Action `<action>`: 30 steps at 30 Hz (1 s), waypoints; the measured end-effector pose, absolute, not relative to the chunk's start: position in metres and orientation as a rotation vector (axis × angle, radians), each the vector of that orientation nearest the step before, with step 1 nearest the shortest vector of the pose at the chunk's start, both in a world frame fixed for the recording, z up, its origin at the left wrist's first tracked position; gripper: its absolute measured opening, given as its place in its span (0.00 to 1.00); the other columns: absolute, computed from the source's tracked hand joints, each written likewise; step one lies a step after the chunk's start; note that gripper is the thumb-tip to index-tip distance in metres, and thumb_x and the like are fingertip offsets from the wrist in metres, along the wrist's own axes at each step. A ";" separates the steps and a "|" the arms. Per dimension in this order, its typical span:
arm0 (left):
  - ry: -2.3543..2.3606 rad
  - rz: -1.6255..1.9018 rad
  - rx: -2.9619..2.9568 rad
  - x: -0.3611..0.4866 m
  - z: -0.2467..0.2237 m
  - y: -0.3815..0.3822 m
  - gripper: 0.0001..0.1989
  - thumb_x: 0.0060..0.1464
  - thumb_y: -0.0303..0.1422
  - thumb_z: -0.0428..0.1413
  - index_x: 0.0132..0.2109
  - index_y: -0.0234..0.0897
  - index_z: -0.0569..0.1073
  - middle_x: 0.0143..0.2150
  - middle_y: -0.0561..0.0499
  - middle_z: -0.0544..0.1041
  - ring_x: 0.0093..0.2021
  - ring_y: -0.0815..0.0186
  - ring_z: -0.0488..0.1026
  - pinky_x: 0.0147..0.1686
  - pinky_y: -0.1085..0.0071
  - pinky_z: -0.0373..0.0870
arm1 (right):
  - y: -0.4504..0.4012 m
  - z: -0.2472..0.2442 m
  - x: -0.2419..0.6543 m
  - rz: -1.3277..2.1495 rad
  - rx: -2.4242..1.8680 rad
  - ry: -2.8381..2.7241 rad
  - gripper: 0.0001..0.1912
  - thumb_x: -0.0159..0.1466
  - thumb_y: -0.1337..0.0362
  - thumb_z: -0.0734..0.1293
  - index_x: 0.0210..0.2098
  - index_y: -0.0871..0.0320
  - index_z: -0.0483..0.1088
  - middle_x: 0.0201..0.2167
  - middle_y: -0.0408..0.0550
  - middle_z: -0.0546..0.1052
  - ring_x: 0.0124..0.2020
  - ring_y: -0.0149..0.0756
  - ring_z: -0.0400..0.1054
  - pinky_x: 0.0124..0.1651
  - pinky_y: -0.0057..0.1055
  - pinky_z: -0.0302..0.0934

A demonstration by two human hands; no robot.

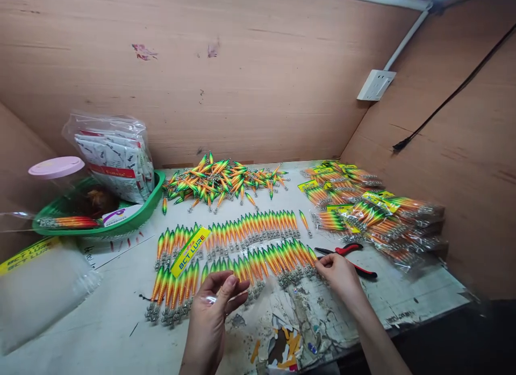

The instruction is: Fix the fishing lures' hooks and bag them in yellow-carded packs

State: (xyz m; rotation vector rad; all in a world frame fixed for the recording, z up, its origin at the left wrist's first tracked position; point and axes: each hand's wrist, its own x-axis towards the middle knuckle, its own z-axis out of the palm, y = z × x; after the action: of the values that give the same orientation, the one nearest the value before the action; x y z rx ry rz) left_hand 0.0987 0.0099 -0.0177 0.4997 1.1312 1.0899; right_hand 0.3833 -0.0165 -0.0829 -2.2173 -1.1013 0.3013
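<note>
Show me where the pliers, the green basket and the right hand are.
Pliers (pixel 347 249), head view: on a red handle.
Basket (pixel 135 220), head view: on its green near wall.
Right hand (pixel 341 275), head view: on the back of the hand.

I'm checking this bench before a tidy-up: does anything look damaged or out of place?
Yes. The tabletop is torn and peeling near its front edge. One fishing lure lies apart, right of the farther row of lures, and a BCT LURE card lies slantwise across that row and the nearer row, breaking their lines.
</note>
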 end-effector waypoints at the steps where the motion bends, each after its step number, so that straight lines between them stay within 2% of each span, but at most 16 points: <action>1: 1.126 1.093 0.482 0.099 -0.017 0.010 0.23 0.28 0.39 0.72 0.32 0.34 0.73 0.28 0.52 0.77 0.34 0.58 0.80 0.31 0.68 0.77 | -0.016 -0.081 0.385 0.316 -2.210 -1.085 0.11 0.46 0.56 0.65 0.14 0.54 0.66 0.14 0.46 0.72 0.17 0.36 0.66 0.22 0.30 0.55; 4: 1.102 1.088 0.440 0.100 -0.016 0.010 0.23 0.29 0.39 0.72 0.31 0.34 0.71 0.28 0.53 0.77 0.34 0.59 0.80 0.32 0.69 0.77 | -0.017 -0.071 0.387 0.331 -2.157 -1.062 0.12 0.46 0.54 0.64 0.15 0.55 0.66 0.14 0.47 0.73 0.17 0.37 0.66 0.22 0.31 0.57; 8: 1.089 1.100 0.378 0.103 -0.013 0.010 0.24 0.27 0.39 0.72 0.30 0.35 0.70 0.27 0.54 0.75 0.34 0.59 0.80 0.31 0.69 0.77 | -0.032 -0.037 0.366 0.323 -2.002 -1.122 0.14 0.51 0.51 0.64 0.21 0.55 0.68 0.19 0.47 0.74 0.22 0.38 0.68 0.27 0.31 0.62; 10: 1.084 1.110 0.355 0.105 -0.012 0.010 0.25 0.26 0.39 0.73 0.30 0.35 0.69 0.27 0.54 0.75 0.33 0.59 0.80 0.31 0.69 0.77 | -0.044 -0.016 0.343 0.305 -1.820 -1.325 0.11 0.55 0.54 0.66 0.25 0.54 0.68 0.23 0.46 0.74 0.26 0.37 0.68 0.31 0.31 0.63; 12: 1.078 1.119 0.340 0.107 -0.011 0.010 0.26 0.26 0.39 0.73 0.30 0.35 0.69 0.27 0.54 0.75 0.33 0.59 0.80 0.31 0.69 0.77 | -0.055 0.003 0.317 0.261 -1.595 -1.664 0.05 0.58 0.60 0.66 0.27 0.53 0.67 0.23 0.44 0.72 0.27 0.35 0.66 0.30 0.29 0.61; 15: 1.064 1.132 0.328 0.109 -0.009 0.010 0.25 0.28 0.39 0.73 0.31 0.35 0.69 0.28 0.53 0.76 0.33 0.59 0.80 0.32 0.68 0.77 | -0.058 0.016 0.285 -0.002 -1.468 -1.978 0.07 0.61 0.67 0.63 0.26 0.53 0.65 0.22 0.43 0.68 0.25 0.35 0.62 0.28 0.31 0.56; 18: 1.026 1.106 0.342 0.111 -0.007 0.008 0.23 0.31 0.38 0.72 0.31 0.33 0.71 0.32 0.50 0.78 0.34 0.61 0.79 0.33 0.69 0.76 | -0.045 0.015 0.266 -0.349 -1.493 -2.035 0.12 0.62 0.72 0.58 0.23 0.56 0.64 0.21 0.45 0.65 0.25 0.35 0.58 0.30 0.33 0.51; 22: 0.953 1.048 0.362 0.116 -0.008 0.000 0.21 0.35 0.36 0.71 0.34 0.32 0.71 0.39 0.45 0.80 0.33 0.64 0.78 0.34 0.68 0.76 | -0.023 0.007 0.246 -0.547 -1.413 -2.075 0.13 0.61 0.74 0.58 0.22 0.58 0.66 0.21 0.47 0.66 0.28 0.38 0.57 0.34 0.35 0.50; 26: 0.911 1.070 0.336 0.120 -0.010 -0.004 0.24 0.39 0.33 0.70 0.43 0.34 0.70 0.38 0.46 0.80 0.35 0.65 0.78 0.33 0.73 0.74 | -0.018 0.006 0.231 -0.510 -1.377 -2.096 0.12 0.62 0.75 0.59 0.26 0.60 0.69 0.25 0.49 0.70 0.32 0.40 0.60 0.40 0.38 0.53; 28: 0.905 1.096 0.291 0.119 -0.011 -0.001 0.24 0.38 0.33 0.70 0.43 0.34 0.70 0.37 0.47 0.80 0.35 0.64 0.78 0.33 0.73 0.74 | -0.024 0.012 0.234 -0.327 -1.371 -2.081 0.07 0.64 0.70 0.61 0.33 0.61 0.71 0.31 0.51 0.73 0.37 0.42 0.62 0.44 0.39 0.55; 30: 0.907 1.091 0.238 0.116 -0.011 0.002 0.24 0.38 0.33 0.70 0.42 0.34 0.70 0.37 0.47 0.80 0.35 0.63 0.79 0.34 0.71 0.75 | -0.032 0.021 0.245 -0.094 -1.334 -2.043 0.09 0.64 0.65 0.64 0.43 0.61 0.70 0.39 0.52 0.73 0.43 0.43 0.62 0.46 0.39 0.57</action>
State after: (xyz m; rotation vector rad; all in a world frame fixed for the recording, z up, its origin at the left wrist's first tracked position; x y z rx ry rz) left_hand 0.1164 0.0025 -0.0108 0.2383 0.9075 1.0909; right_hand 0.2452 -0.0318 0.0211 -1.3339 -2.0426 -0.0936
